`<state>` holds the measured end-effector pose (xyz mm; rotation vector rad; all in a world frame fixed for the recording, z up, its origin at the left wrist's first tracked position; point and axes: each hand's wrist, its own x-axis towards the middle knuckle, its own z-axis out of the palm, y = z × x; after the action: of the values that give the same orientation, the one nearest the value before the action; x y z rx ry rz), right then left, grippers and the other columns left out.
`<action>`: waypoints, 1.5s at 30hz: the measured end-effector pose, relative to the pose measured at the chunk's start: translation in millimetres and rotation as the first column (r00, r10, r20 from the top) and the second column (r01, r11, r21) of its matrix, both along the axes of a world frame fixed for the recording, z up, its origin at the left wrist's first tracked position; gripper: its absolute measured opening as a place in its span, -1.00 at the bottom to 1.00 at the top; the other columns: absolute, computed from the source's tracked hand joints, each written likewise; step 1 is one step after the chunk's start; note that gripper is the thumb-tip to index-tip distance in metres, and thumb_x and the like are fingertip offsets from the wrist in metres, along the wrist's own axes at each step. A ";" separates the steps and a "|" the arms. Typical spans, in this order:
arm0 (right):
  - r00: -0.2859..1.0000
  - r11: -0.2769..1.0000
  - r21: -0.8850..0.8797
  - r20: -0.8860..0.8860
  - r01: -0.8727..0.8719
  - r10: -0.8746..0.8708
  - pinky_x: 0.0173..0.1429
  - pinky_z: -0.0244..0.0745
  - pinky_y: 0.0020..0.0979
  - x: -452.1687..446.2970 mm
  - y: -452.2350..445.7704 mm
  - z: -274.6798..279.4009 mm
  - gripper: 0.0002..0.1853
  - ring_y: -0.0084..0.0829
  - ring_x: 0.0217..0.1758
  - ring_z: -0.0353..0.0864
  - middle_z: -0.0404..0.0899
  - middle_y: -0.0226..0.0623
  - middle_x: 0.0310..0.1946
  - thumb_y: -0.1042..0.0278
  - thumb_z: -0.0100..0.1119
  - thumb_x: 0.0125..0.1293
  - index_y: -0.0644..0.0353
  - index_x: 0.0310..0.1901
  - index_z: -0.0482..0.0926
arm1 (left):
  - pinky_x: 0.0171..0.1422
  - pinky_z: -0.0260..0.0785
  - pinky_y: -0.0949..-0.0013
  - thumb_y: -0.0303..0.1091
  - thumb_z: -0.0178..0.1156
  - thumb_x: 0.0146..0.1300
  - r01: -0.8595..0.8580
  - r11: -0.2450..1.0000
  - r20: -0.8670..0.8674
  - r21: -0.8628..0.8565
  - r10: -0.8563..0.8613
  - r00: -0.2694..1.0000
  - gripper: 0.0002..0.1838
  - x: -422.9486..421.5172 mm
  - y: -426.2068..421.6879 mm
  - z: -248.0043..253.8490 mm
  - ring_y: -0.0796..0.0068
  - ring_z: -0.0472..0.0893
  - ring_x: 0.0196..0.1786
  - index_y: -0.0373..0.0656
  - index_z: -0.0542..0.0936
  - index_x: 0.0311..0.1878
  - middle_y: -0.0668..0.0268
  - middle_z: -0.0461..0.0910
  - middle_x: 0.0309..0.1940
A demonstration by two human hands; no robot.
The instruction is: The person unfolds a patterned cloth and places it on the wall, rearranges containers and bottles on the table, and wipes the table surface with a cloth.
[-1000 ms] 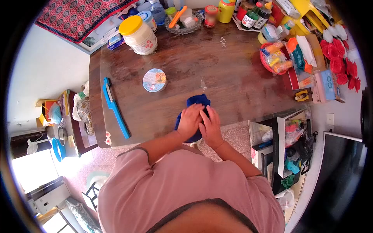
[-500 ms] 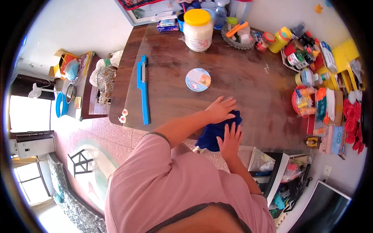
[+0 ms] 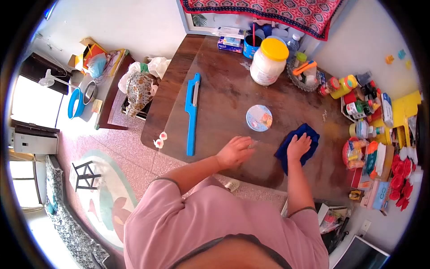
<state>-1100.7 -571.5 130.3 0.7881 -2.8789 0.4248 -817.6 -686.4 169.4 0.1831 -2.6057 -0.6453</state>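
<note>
My right hand point(image 3: 299, 146) presses down on a dark blue cloth point(image 3: 311, 154) on the brown wooden table point(image 3: 219, 130). Its fingers lie flat and a little apart over the bunched fabric. To the left of it, my left hand point(image 3: 236, 151) is held over the table near its front edge, with nothing in it. The fingers there are loosely stretched out and slightly blurred at the tips. Beyond both hands lies a round lid-like disc point(image 3: 259, 118) with a printed picture.
A long blue tool point(image 3: 192, 114) lies at the left. Toward the back stand a yellow-lidded jar point(image 3: 268, 62), a blue cup point(image 3: 251, 46) and a glass bowl point(image 3: 307, 80). Bottles point(image 3: 357, 109) and a red basket point(image 3: 354, 152) line the right side. Small petal-like pieces point(image 3: 160, 140) rest at the left edge.
My left hand has come off the cloth and moved left. My right hand has pushed the cloth away from the front edge, further onto the table. The view has shifted too.
</note>
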 end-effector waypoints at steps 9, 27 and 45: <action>0.993 0.998 -0.042 -0.104 0.047 -0.052 0.45 -0.05 0.02 7.1 -12.1 -7.5 -0.46 -0.01 0.43 0.10 0.21 0.08 0.33 0.10 -0.05 0.39 0.27 0.28 0.29 | 0.02 0.41 0.39 -0.30 0.16 0.32 -0.465 0.350 0.111 0.813 0.691 0.714 -0.72 3.4 -174.6 22.8 0.41 0.56 -0.02 -0.21 0.55 0.03 0.30 0.59 -0.10; 0.989 0.997 -0.068 -0.136 0.043 -0.052 0.45 -0.04 -0.03 9.5 -10.1 -8.6 -0.47 -0.01 0.43 0.10 0.23 0.04 0.33 0.18 -0.04 0.36 0.30 0.27 0.29 | -0.43 0.08 0.37 0.09 0.36 0.10 -0.258 -0.308 0.400 0.916 0.751 0.526 -0.63 -125.3 -445.2 30.1 0.55 0.27 -0.55 0.06 0.48 -0.51 0.53 0.31 -0.63; 0.979 0.999 -0.034 -0.203 -0.019 0.012 0.43 0.01 -0.03 8.6 -7.7 -8.3 -0.50 0.02 0.40 0.14 0.23 0.04 0.32 0.23 -0.07 0.38 0.31 0.27 0.29 | -0.53 0.30 0.58 -0.40 0.37 0.12 0.092 -0.343 0.228 0.935 0.776 0.588 -0.85 -134.5 -474.1 17.5 0.61 0.49 -0.49 -0.17 0.58 -0.33 0.38 0.55 -0.45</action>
<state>-1092.1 -579.3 122.0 0.7986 -2.6711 0.3732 -952.1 -1160.5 186.9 1.1495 -0.5102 -1.9006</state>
